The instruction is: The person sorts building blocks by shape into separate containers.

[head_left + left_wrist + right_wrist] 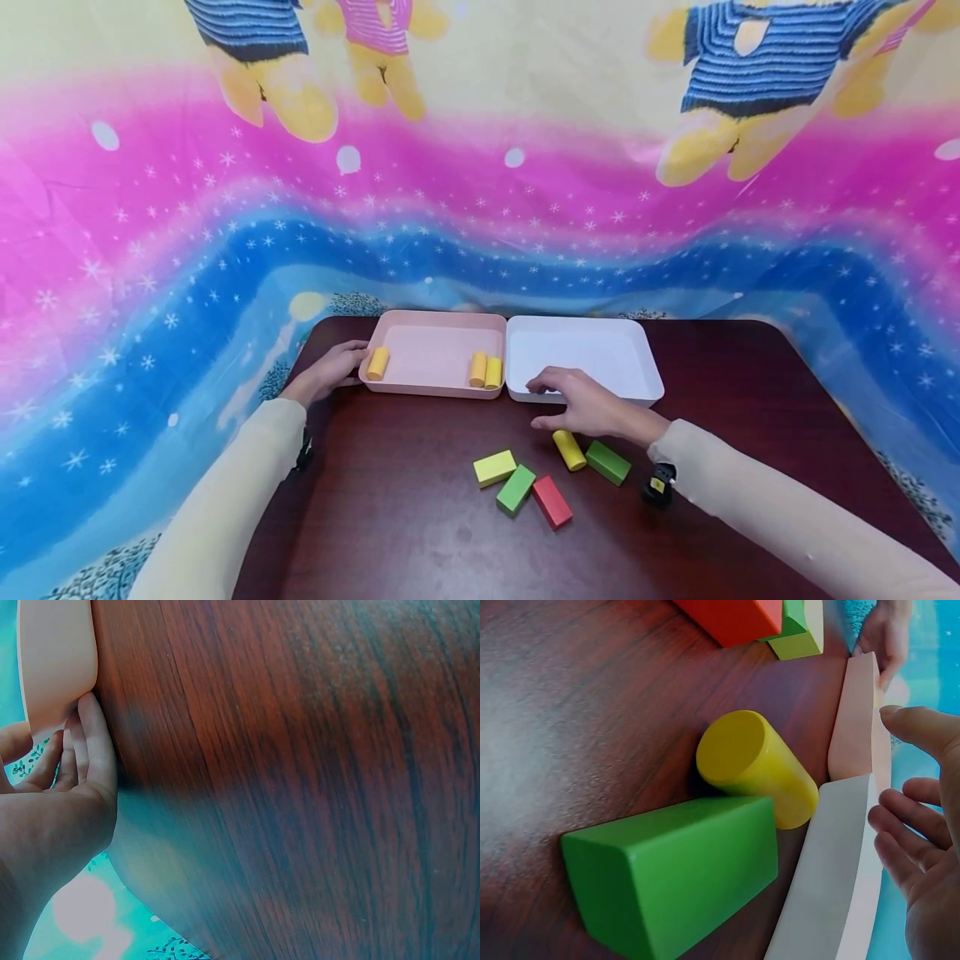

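Note:
At the left end of the pink tray point(431, 389), my left hand point(336, 367) holds the tray's edge, the thumb at the rim and the fingers low on the outside wall point(56, 660). The pink tray has a yellow-orange cylinder block point(378, 363) at its left and two more point(477, 369) at its right. My right hand point(581, 402) hovers over the front edge of the white tray point(648, 367), fingers apart and loosely bent, holding nothing. Just below it on the table lie a yellow cylinder block point(780, 776) and a dark green rectangular block point(697, 862).
Nearer the front of the dark wooden table point(390, 508) lie a yellow-green block point(494, 469), a light green block point(516, 491) and a red block point(552, 502). The two trays stand side by side. A patterned cloth point(480, 208) hangs behind the table.

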The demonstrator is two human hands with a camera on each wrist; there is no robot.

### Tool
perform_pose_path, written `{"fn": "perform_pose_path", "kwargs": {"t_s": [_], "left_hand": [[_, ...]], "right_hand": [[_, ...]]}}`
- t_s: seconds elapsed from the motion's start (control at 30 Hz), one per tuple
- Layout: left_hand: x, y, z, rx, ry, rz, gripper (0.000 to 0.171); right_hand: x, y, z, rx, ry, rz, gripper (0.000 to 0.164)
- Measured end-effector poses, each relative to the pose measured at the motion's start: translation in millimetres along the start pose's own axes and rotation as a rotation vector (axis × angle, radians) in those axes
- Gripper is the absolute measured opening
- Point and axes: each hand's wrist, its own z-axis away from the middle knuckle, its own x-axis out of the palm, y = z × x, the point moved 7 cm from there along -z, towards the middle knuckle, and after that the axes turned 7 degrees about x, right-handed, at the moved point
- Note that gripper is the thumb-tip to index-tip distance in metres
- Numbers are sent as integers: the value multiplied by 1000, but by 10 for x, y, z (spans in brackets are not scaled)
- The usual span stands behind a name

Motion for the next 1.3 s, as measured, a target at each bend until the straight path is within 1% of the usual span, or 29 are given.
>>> {"fn": "perform_pose_path", "kwargs": {"t_s": [0.23, 0.37, 0.63, 0.9, 1.3], "left_hand": [[1, 7, 4, 7, -4, 6, 59], [3, 0, 0, 9, -5, 6, 60], [-3, -23, -13, 7, -3, 10, 60], [-5, 2, 5, 16, -2, 11, 59], [-7, -15, -4, 11, 4, 3, 60]], "right_hand": [[-6, 31, 98, 30, -14, 6, 52], [5, 56, 170, 33, -24, 2, 53], [47, 87, 267, 16, -49, -24, 49], [25, 91, 376, -13, -33, -12, 48], [70, 184, 538, 45, -68, 33, 58]]}}
